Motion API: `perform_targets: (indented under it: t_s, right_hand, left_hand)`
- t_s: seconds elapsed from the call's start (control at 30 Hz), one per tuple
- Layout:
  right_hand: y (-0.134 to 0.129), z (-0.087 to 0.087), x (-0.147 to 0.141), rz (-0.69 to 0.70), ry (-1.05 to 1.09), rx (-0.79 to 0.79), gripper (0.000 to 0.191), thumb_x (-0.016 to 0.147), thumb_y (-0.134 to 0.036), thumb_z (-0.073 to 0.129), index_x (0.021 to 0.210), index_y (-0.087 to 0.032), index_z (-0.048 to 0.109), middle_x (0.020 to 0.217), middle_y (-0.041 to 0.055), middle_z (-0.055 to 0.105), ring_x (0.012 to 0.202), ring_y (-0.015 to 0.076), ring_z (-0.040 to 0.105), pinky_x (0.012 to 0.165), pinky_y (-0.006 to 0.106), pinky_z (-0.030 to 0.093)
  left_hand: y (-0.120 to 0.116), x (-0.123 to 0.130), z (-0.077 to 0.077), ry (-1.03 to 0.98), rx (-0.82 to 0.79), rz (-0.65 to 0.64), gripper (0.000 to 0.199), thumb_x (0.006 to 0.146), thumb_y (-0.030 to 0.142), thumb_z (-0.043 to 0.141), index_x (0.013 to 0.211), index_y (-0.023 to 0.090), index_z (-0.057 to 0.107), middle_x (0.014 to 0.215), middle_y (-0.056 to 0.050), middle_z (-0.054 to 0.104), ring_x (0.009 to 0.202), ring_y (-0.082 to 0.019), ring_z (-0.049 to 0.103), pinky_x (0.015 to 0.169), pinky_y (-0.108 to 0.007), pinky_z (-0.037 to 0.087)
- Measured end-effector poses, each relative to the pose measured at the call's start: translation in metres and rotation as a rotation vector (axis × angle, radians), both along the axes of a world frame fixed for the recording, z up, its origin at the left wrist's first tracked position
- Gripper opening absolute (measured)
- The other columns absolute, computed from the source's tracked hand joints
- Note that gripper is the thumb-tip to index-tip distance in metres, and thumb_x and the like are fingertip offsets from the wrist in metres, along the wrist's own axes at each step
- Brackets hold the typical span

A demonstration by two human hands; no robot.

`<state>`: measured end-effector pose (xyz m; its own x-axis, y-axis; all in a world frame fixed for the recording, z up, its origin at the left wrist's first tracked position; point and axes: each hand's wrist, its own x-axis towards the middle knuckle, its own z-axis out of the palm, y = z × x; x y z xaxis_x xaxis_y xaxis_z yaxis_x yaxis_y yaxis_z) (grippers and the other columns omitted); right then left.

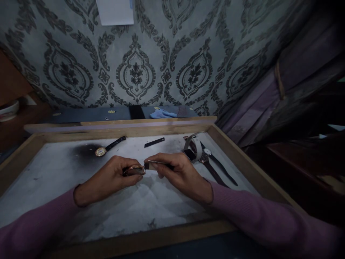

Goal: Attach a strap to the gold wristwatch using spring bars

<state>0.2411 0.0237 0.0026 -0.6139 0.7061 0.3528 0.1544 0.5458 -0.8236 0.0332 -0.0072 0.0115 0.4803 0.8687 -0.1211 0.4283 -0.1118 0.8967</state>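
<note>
Two hands, one watch (135, 170), so who had hold of what?

Left hand (115, 174) had the watch, fingers curled over the top and thumb underneath, gap narrowed right down on the case. Right hand (179, 172) had a thin strip (151, 166) pinched between thumb and fingers, its end right up at the watch's edge. Couldn't tell you what the strip was tbh, the fingers covered a lot of it.

And where was the watch, lying on the tray?

Nah, held up above the pale floor of the wood-framed tray (151, 234), roughly mid-way across. A gold-faced watch (100, 151) lay farther back on the left, a black strip with a hole (154, 142) near the back, and a smartwatch (190, 154) among other watches on the right.

Did it look awkward to handle?

My guess: light, with a stiff case, and smooth metal that'd be a bit slippery. The face was probably the fragile bit, so I'd have gripped the rim of the case, not squeezed the glass. Strap looked dark and likely bendy, so no good as a main hold. Left hand's pinch on the case seemed about right to me.
</note>
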Motion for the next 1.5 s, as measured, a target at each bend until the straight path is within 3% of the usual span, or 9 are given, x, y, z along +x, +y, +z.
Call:
perform_targets:
  t_s: [1.1,1.5]
  right_hand:
    - [-0.0004,-0.0007,0.0007,0.02,0.012,0.082,0.023,0.087,-0.013,0.05,0.1,-0.012,0.069,0.056,-0.0031,0.053,0.05,0.0076,0.048,0.049,0.018,0.038]
    - [-0.001,-0.0021,0.0017,0.014,-0.103,0.087,0.023,0.089,-0.016,0.049,0.1,-0.013,0.069,0.058,-0.0022,0.056,0.05,0.0079,0.048,0.05,0.018,0.036]
  left_hand:
    - [0.0008,0.0008,0.0009,-0.016,-0.022,0.011,0.015,0.081,0.023,0.052,0.068,0.016,0.052,0.061,0.006,0.025,0.058,-0.01,0.024,0.053,-0.026,0.021]
    - [0.0016,-0.0014,-0.0042,-0.069,-0.085,-0.001,0.028,0.085,0.033,0.055,0.065,0.017,0.044,0.06,0.007,0.028,0.056,-0.009,0.026,0.051,-0.023,0.023]
